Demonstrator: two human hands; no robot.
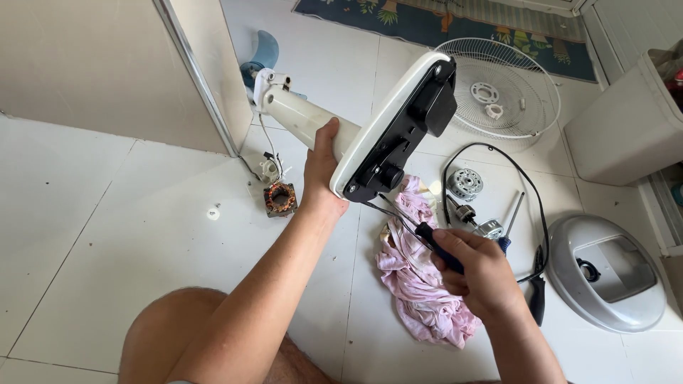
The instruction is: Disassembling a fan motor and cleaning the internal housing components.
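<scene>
Floor: white tile floor [107,235] carries everything; no table shows. A patterned rug [455,21] lies along the top edge.
Bin: pale box-like bin [626,121] at the far right, well apart from the hands.
Base: white plastic fan base [388,121], a rounded plate with a black underside housing, is held tilted in mid-air at the centre of the frame, black side turned toward the right. It looks rigid and bulky, probably fairly light as hollow plastic, with a smooth face that could slip.
Column: white column [302,114] runs from the base toward the upper left. It is stiff, round and narrow enough to close a palm around, so it seems the best place to hold.
Guard: white wire fan guard [498,89] lies flat at upper right; thin wires, likely easy to bend.
Cover: grey motor cover [605,274] rests at lower right.
Cloth: pink cloth [420,284], soft and crumpled, lies below the base.
Left hand: left hand [321,174] has its grip clenched around the column just beside the base.
Right hand: right hand [473,270] grasps a screwdriver [416,229] by its dark handle, the thin shaft pointing up-left to the black housing.
Cord: black cord [530,192] loops at right.
Stator: copper-wound stator [279,198] sits left of the wrist.
Small parts: metal motor parts [466,183] lie near the cord.
</scene>
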